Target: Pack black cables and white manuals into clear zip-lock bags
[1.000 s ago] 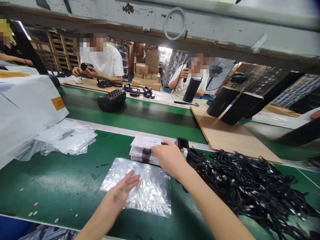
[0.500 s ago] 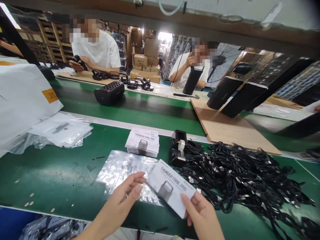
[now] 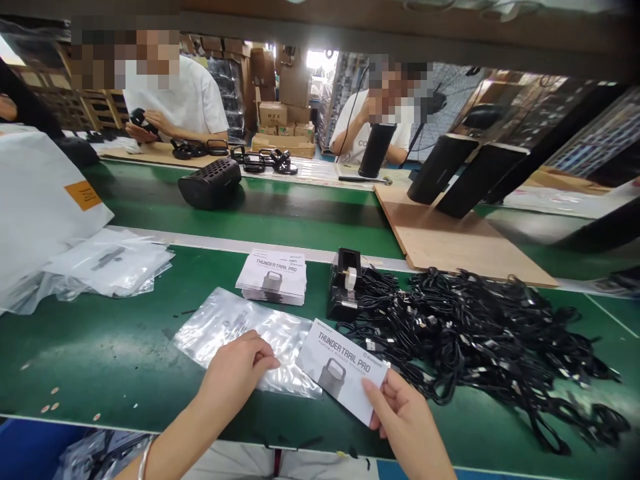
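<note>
In my right hand (image 3: 400,417) is a white manual (image 3: 343,373) printed "THUNDER TRAIL PRO", pinched at its lower right corner and tilted over the bench. My left hand (image 3: 243,363) lies on a clear plastic bag (image 3: 210,327), its fingers curled and thumb and fingertips closed on the film near the bag's right end. The manual's left edge is beside the bag's right end. Behind the bag stands a stack of the same manuals (image 3: 273,277). To the right of the stack is a black tape dispenser (image 3: 345,287), next to a heap of black cables (image 3: 450,333).
More plastic bags (image 3: 115,260) lie at left by a large white sack (image 3: 45,200). Across the green bench (image 3: 100,347) are a black speaker (image 3: 210,183) and a wooden board (image 3: 450,240) with upright black speakers (image 3: 440,170). Two co-workers (image 3: 175,93) sit opposite.
My left hand has moved left and down onto the bag, its fingers closing. The manual has turned slightly flatter in my right hand. The camera view has shifted a little.
</note>
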`<state>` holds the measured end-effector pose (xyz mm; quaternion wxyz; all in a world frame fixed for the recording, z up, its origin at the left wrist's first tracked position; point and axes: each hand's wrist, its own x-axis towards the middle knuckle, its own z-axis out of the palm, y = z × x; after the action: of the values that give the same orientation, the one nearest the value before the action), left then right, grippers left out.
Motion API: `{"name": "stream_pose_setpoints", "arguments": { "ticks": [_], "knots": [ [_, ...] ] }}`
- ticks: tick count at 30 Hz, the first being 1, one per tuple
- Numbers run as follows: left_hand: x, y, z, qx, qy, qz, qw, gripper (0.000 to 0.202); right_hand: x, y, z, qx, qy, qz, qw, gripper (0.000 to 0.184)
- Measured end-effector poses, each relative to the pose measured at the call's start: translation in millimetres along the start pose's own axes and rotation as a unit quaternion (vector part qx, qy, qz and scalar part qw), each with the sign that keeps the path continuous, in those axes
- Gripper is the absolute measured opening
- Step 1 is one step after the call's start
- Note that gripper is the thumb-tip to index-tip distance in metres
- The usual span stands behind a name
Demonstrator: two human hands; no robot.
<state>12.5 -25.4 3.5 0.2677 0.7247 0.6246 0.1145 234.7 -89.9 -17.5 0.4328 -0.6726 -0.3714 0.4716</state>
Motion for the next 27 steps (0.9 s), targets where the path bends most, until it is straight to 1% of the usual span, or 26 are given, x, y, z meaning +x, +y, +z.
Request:
{"name": "stream_pose_setpoints", "arguments": {
  "ticks": [2, 5, 7, 10, 13, 16, 19, 23, 27],
  "knots": [
    [0.2, -1.8, 0.3, 0.006, 0.001, 0.012, 1.000, 0.022, -3.9, 0.7, 3.3, 0.021, 0.000, -0.002, 1.000, 0.037],
    [-1.4, -6.7, -1.3, 0.011, 0.003, 0.033, 0.999, 0.027, -9.2, 5.1, 14.8, 0.054, 0.004, 0.011, 0.998, 0.042],
    [-3.7, -8.5, -1.4, 0.012, 0.005, 0.036, 0.999, 0.028, -11.0, 8.5, 24.6, 0.071, 0.006, 0.020, 0.997, 0.044],
    [-7.6, -8.8, 0.6, 0.005, 0.014, 0.029, 0.999, 0.029, -11.0, 10.9, 35.6, 0.063, -0.010, 0.031, 0.997, 0.046],
    [-10.4, -8.1, 3.3, -0.015, 0.032, 0.021, 0.999, 0.026, -9.8, 9.4, 38.7, 0.039, -0.023, 0.032, 0.998, 0.044],
    [-11.2, -7.7, 5.4, -0.025, 0.039, 0.018, 0.999, 0.024, -9.1, 7.5, 36.2, 0.025, -0.033, 0.027, 0.999, 0.039],
    [-11.2, -8.1, 6.7, -0.032, 0.043, 0.023, 0.998, 0.023, -9.4, 6.5, 32.5, 0.005, -0.068, 0.034, 0.997, 0.035],
    [-12.1, -12.7, 9.9, -0.057, 0.054, 0.038, 0.996, 0.020, -10.9, 3.5, 29.0, -0.005, -0.139, 0.064, 0.988, 0.032],
    [-13.1, -21.3, 18.7, -0.037, 0.051, 0.090, 0.994, 0.016, -11.5, 0.3, 25.6, -0.037, -0.193, 0.109, 0.974, 0.032]
  ]
}}
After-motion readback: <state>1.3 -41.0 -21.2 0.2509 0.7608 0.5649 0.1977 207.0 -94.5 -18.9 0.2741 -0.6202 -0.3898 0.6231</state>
